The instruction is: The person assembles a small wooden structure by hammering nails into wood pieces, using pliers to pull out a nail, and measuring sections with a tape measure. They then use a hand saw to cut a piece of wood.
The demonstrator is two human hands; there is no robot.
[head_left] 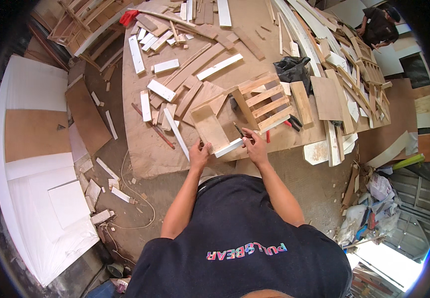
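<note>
A small wooden frame (245, 110) with a boxed left part, slats on its right and a white front strip (230, 148) lies at the table's near edge. My left hand (199, 153) is closed at its near-left corner, thumb and fingers gripping the edge. Held in the closed fingers of my right hand (255, 147) is a slim dark pencil-like tool (239, 130), its tip pointing up and left over the frame. That hand also rests by the white strip. A loose white strip (175, 133) lies just left of my left hand.
Scattered wood offcuts (192, 97) and white pieces cover the wooden table (145, 149). Right of the frame lie a dark red-handled tool (293, 123) and a black plastic bag (293, 68). Stacked boards (349, 64) fill the right side; another person (380, 27) is beyond. A cord (145, 201) crosses the floor.
</note>
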